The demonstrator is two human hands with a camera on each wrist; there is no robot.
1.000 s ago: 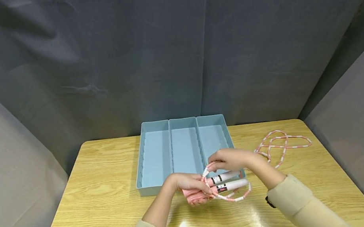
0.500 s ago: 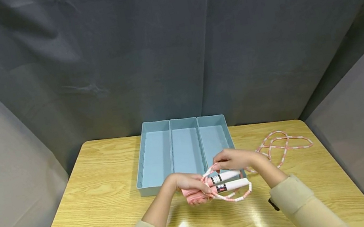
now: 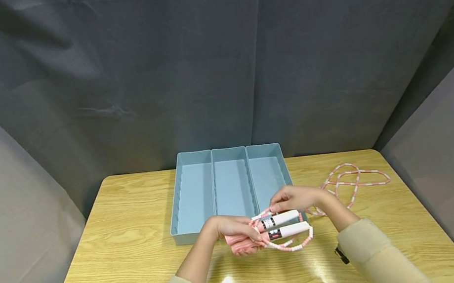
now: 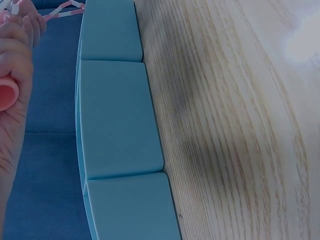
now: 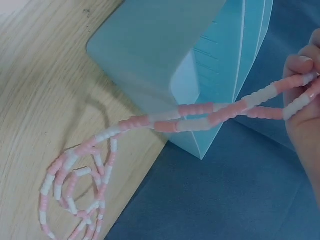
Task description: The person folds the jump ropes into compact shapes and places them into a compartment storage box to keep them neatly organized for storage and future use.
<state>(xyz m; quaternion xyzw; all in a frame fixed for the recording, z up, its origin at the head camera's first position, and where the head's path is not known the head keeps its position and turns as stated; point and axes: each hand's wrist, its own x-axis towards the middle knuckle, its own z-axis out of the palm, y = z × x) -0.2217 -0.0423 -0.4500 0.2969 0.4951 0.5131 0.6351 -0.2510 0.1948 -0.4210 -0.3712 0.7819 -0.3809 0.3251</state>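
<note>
My left hand [image 3: 237,227] grips the two pink-and-white handles [image 3: 294,229] of a beaded jump rope side by side, above the tray's front edge. A loop of the rope passes round the handles and hangs below them. My right hand [image 3: 295,197] pinches the rope near the handles' white ends. In the right wrist view, doubled pink-and-white rope [image 5: 200,120] runs from the right hand [image 5: 305,100] down to coils on the table. The left wrist view catches the left hand [image 4: 17,60] at its edge, with one handle's open pink end [image 4: 7,94] showing.
A blue tray [image 3: 193,197] with three long compartments stands at the back middle of the wooden table [image 3: 138,256]. Loose rope coils [image 3: 357,177] lie on the table to its right. Grey cloth [image 3: 179,69] hangs behind and on both sides.
My right hand has drawn slightly to the right, with the rope still pinched. More slack rope shows beside the right forearm. The left hand and handles stay almost in place.
</note>
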